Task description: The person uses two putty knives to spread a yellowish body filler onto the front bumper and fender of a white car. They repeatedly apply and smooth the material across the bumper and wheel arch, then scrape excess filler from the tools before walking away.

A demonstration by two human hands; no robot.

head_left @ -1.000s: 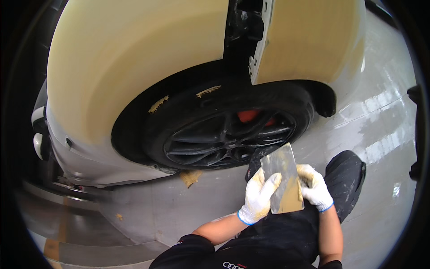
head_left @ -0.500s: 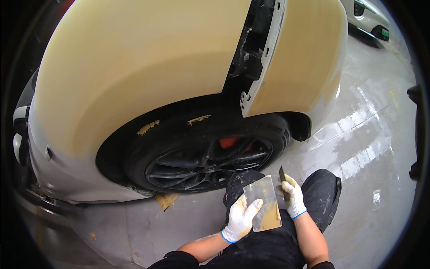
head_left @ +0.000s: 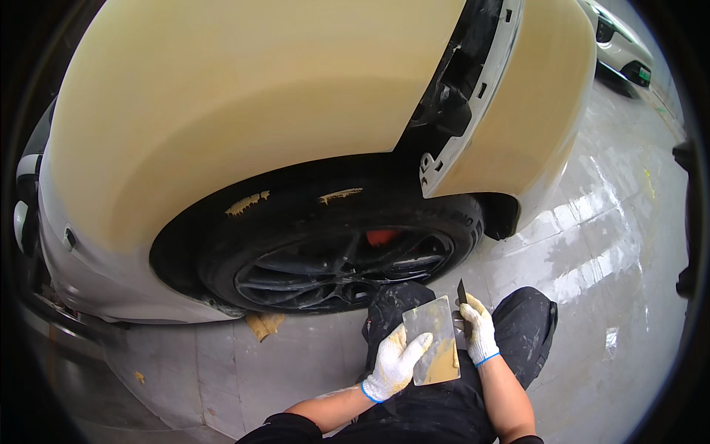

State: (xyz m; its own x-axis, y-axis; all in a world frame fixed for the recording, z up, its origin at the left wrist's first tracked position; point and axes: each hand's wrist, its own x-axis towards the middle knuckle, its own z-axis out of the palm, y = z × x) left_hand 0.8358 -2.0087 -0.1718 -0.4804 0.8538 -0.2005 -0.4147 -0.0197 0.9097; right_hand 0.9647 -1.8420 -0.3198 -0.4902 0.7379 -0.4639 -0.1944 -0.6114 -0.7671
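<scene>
In white work gloves with blue cuffs, my left hand (head_left: 394, 364) grips a flat rectangular putty board (head_left: 427, 325) by its left edge, thumb on top. Yellowish putty (head_left: 441, 362) is smeared over the board's lower part. My right hand (head_left: 480, 330) is closed round a dark putty knife (head_left: 463, 296) just beside the board's right edge, its blade pointing up and away from me. Whether the knife touches the board I cannot tell. Beyond my hands stand the car's black wheel (head_left: 344, 270) and a fender (head_left: 244, 89) coated in yellowish filler.
A dark gap with a white slotted edge (head_left: 473, 122) separates the fender from the filler-coated bumper (head_left: 529, 103). Smears of putty mark the tire. My bent knees flank my hands. A yellowish scrap (head_left: 262, 325) lies on the grey floor (head_left: 296, 370); another car (head_left: 625, 48) stands far right.
My view has shifted slightly, so the bumper and gap sit farther right. Both hands keep their holds, and the knife is a little closer to the board's edge.
</scene>
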